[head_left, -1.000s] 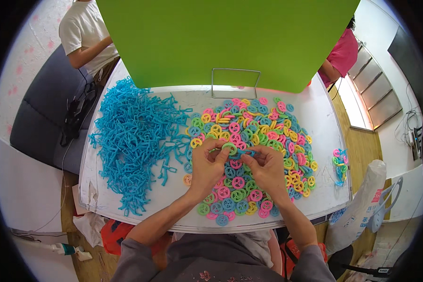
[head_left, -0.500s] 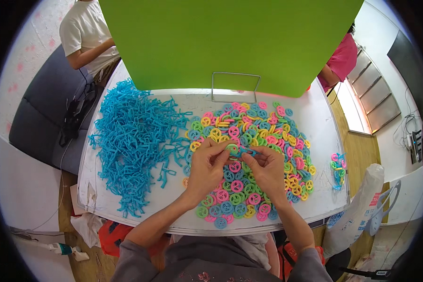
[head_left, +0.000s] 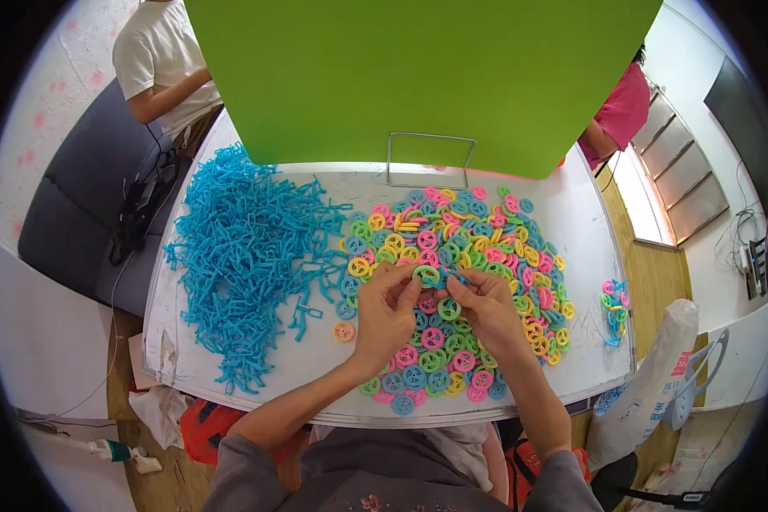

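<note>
While a broad white worktop (head_left: 584,213) with curved edges is filling the middle of the view, a large flat lime-green panel (head_left: 426,85) is standing across its 12 o'clock edge. A person in a white short-sleeved shirt (head_left: 158,72) is sitting out at 10 o'clock, partly hidden by the panel, and a person in a pink top (head_left: 624,107) is showing at 2 o'clock. A tall heap of bright blue, forked plastic pieces (head_left: 239,256) is covering the 9 o'clock side. Just beside it, toward 3 o'clock, a wide spread of pink, green, yellow and blue plastic spoked wheels (head_left: 431,339) is lying, running down to the 6 o'clock edge. A bulging white plastic bag (head_left: 644,384) is leaning near the edge at 4 o'clock. A bent silver wire stand (head_left: 432,134) is rising before the panel at 12 o'clock.

The left hand (head_left: 382,311) is reaching in from 7 o'clock, its grip narrowing on a green plastic spoked wheel (head_left: 426,275). The right hand (head_left: 490,311) is reaching in from 5 o'clock, its grip pinching a small blue plastic piece (head_left: 453,275), half hidden by the fingers. Both held parts are meeting closely above the spread; whether they are joining is unclear. A small multicoloured cluster (head_left: 614,311) is resting at 3 o'clock. A single pale orange wheel (head_left: 343,331) is lying apart, at 8 o'clock from the left hand.
</note>
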### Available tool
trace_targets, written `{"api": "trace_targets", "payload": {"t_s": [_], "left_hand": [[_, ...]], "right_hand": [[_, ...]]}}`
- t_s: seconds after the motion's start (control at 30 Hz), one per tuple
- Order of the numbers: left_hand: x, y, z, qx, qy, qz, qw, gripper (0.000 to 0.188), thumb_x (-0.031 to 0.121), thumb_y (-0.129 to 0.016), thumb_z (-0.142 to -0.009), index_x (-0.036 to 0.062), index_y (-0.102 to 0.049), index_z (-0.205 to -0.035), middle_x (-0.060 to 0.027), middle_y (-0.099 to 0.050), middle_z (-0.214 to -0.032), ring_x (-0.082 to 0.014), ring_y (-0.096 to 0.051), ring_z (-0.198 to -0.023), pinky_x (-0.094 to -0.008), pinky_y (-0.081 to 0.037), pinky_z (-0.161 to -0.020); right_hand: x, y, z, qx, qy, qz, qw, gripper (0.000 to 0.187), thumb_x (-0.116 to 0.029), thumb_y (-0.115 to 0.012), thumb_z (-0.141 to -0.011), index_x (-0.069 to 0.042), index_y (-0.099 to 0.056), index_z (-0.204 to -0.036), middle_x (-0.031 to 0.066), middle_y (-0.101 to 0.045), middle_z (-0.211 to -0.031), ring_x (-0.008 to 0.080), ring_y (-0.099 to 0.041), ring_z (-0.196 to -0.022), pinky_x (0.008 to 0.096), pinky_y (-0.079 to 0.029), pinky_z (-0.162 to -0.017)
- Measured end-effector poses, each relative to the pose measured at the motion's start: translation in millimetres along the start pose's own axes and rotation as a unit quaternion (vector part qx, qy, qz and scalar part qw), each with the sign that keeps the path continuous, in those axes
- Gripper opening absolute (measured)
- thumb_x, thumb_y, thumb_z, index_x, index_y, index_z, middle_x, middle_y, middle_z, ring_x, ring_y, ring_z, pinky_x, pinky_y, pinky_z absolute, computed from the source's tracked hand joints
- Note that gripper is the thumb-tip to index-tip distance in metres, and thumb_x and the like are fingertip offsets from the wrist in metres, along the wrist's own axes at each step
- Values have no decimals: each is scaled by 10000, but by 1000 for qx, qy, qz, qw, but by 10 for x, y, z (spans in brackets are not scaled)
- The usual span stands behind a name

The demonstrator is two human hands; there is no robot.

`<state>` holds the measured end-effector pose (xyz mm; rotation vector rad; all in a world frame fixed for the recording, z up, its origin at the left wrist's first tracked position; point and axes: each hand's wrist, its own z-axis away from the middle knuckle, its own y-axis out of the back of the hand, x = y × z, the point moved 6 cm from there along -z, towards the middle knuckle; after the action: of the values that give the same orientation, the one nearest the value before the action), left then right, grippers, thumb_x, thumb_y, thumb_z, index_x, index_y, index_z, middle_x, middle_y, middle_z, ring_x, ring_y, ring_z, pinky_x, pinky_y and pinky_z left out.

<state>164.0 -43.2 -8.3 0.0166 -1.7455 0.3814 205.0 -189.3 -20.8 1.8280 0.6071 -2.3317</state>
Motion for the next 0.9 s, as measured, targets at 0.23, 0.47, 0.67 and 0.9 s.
{"api": "trace_targets", "payload": {"t_s": [0.23, 0.47, 0.67, 0.9], "left_hand": [[-19, 32, -8, -19, -22, -91, 995, 214, -30, -507, -926, -81, -583, -1119, -65, -489, -966, -173, -610, -876, -330, -571, -838], [231, -37, 76, 15, -98, -148, 984, 229, -42, -565, -876, -54, -620, -1098, -25, -443, -834, -70, -471, -675, -197, -394, -555], [242, -36, 117, 24, -81, -82, 993, 230, -38, -564, -880, -63, -617, -1103, -27, -456, -845, -64, -500, -689, -196, -420, -555], [328, -40, 115, 9, -77, -110, 991, 231, -57, -573, -859, -71, -619, -1086, -54, -483, -858, -94, -585, -696, -208, -488, -567]], "right_hand": [[-11, -54, 14, 8, -19, -17, 1000, 221, -217, -657, -891, -36, -668, -1017, 17, -699, -811, -1, -492, -596, 175, -325, -506], [46, -53, 10, -3, -45, -54, 997, 221, -212, -635, -904, -36, -668, -1035, 22, -695, -827, 29, -534, -639, 168, -374, -545], [104, -110, 26, -34, -97, -165, 981, 201, -182, -604, -921, -30, -664, -1038, 26, -686, -846, 45, -560, -674, 186, -424, -579], [54, -164, 69, -35, -73, -134, 988, 189, -168, -579, -933, -20, -645, -1030, 30, -673, -851, 101, -625, -792, 225, -487, -666]]}}
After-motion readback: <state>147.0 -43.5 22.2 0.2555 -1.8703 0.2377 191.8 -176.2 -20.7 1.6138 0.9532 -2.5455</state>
